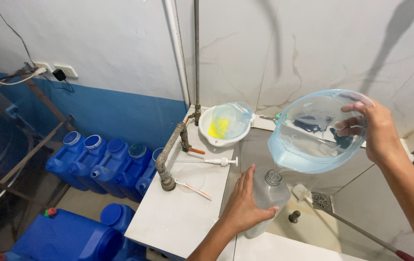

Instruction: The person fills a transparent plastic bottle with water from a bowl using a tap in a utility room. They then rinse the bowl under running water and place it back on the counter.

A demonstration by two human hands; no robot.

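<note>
the right hand (378, 130) grips the rim of a clear blue-tinted bowl (313, 133), tilted so liquid runs from its lip into a clear bottle (267, 195) standing in the tiled sink (361, 203). the left hand (243, 205) is wrapped around the bottle's side. the bowl looks thin, wet and likely slippery, heavy while full; the bottle seems light and prone to tip. a white basin (216, 137), pump head (216, 161) and toothbrush (192, 187) lie near on the table (178, 217); the pipe tap (170, 152) stands beside them, blue jugs (105, 162) below.
</note>
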